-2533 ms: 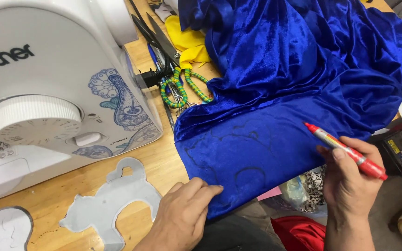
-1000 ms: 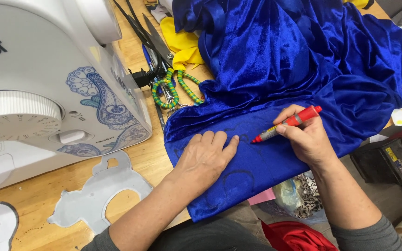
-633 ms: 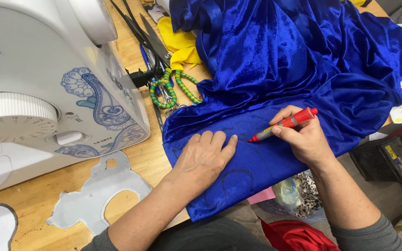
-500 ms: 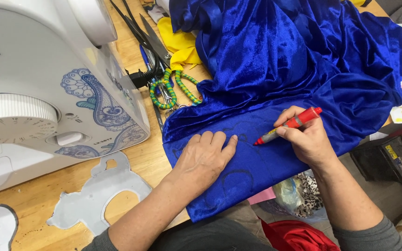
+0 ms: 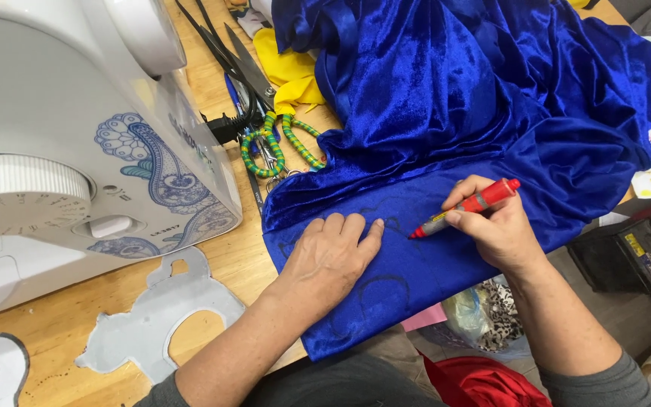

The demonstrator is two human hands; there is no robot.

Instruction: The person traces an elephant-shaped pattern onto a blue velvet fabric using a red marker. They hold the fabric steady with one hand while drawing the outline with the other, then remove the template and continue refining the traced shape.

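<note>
Cloth: blue shiny cloth (image 5: 491, 113), heaped at the back of the desk (image 5: 250, 256), one flat edge pulled over the near side.
Change: left hand now pressed flat on the cloth, no longer down at the desk edge; right hand brought in from the side, pen tip lowered to the cloth.
Meaning: likely drawing under way, cloth held tight for the pen.
Look of cloth: soft, glossy, deep folds up top; faint dark curved lines on the flat part, shape hard to make out.
Pen: red marker pen (image 5: 465, 207), tilted, tip down on the cloth just right of the left fingertips.
Right hand (image 5: 499, 230): fingers closed tight around the pen.
Left hand (image 5: 329, 260): fingers spread out flat, holding nothing, pressing the cloth down.
Beside the cloth: scissors with green and yellow wrapped handles (image 5: 280, 143), yellow cloth (image 5: 288, 71) above them.
Left side: white sewing machine (image 5: 77, 143) with blue swirls.
Near corner: grey cut-out shape (image 5: 152, 320) lying on the desk.
</note>
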